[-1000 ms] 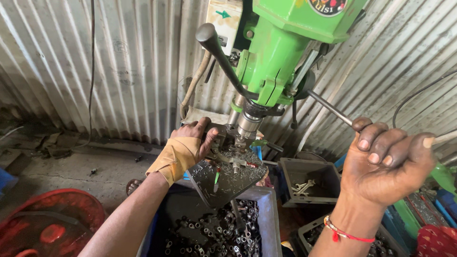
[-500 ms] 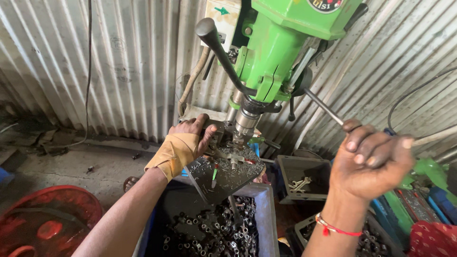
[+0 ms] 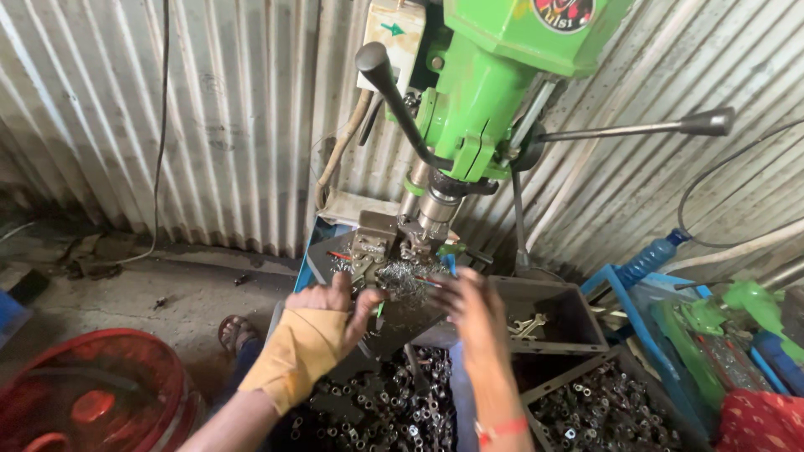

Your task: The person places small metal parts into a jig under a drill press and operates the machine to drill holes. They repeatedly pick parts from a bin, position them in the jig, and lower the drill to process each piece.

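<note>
Yellow cloth wrap covers the left hand (image 3: pixel 322 331), which sits at the near edge of the drill table (image 3: pixel 394 314), fingers loosely spread with the thumb up — cannot tell if anything is pinched under them. Right hand (image 3: pixel 471 314) is blurred, fingers open and fanned, holding nothing, just beside the table's right side and near the left hand. Metal shavings (image 3: pixel 402 276) pile on the table between the hands and the fixture (image 3: pixel 368 243) under the chuck (image 3: pixel 435 209) of the green drill press (image 3: pixel 494 75). Feed handle (image 3: pixel 636 130) sticks out to the right, untouched, well apart from both hands; a second black-knobbed handle (image 3: pixel 389 84) points up left.

Containers — near bin (image 3: pixel 385 406) below the table is full of small dark metal nuts or rings. Dark tray (image 3: pixel 548 322) to the right holds a few pale metal pieces. Near-right tray (image 3: pixel 603 410) holds more small dark ring-like parts. Red round basin (image 3: pixel 88 393) sits near left on the floor, contents unclear. Blue plastic bottle (image 3: pixel 653 258) stands far right by the corrugated sheet wall (image 3: pixel 167 125).
</note>
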